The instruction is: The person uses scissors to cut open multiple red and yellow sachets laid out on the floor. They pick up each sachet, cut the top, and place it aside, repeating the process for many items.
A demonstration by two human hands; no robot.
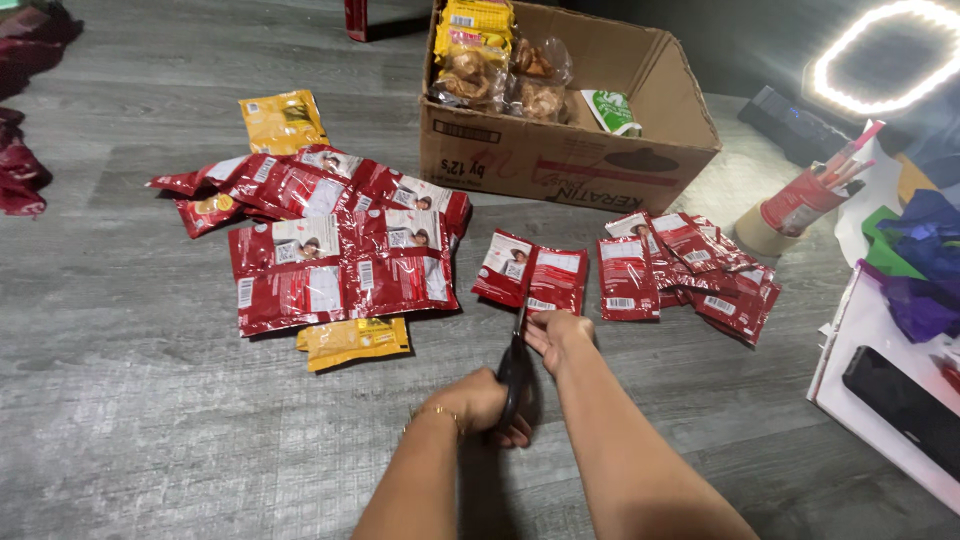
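Two hands | left (487, 400) scissors (515, 365) | right (556, 332) red packet (532, 272)

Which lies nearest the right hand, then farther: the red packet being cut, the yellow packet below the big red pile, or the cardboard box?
From the right hand:
1. Red packet, touching its fingers.
2. Yellow packet, off to the left.
3. Cardboard box, up behind.

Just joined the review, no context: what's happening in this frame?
A person sits over a grey wood floor cutting a red snack wrapper. The left hand grips black scissors; the right hand pinches the wrapper's near edge. Flattened red wrappers lie to the left, and a smaller pile to the right. A cardboard box with snack bags stands behind.
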